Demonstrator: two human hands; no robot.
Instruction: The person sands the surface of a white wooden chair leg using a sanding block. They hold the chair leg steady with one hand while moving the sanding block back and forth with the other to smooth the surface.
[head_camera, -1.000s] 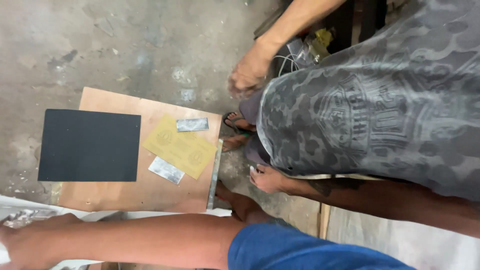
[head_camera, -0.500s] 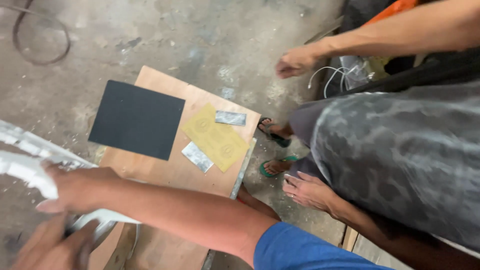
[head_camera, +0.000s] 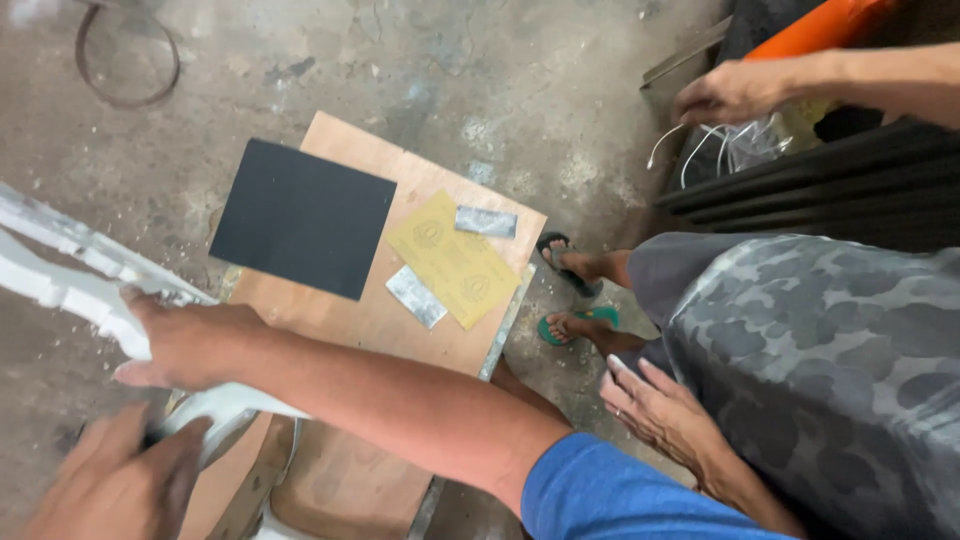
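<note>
Concrete floor (head_camera: 420, 60) bears our plywood board (head_camera: 370, 320), sandpaper sheets unused; our right hand (head_camera: 185, 340) grips white moulding (head_camera: 60, 275), left hand (head_camera: 110, 485) steadies it.

A board (head_camera: 360, 320) lies on the floor (head_camera: 300, 60); on it a large sheet (head_camera: 303, 217) sits left of a smaller sheet (head_camera: 452, 258), with one metal strip (head_camera: 485, 221) above and another (head_camera: 416, 296) below it

On the concrete floor lie one rectangular brown plywood board (head_camera: 370, 320), bearing one black rectangular abrasive sheet (head_camera: 302, 217), one yellow rectangular sandpaper sheet (head_camera: 452, 258) and two small grey metal strips (head_camera: 486, 221) (head_camera: 416, 296), beside one person's two green flip-flops (head_camera: 566, 262) (head_camera: 575, 322).
</note>
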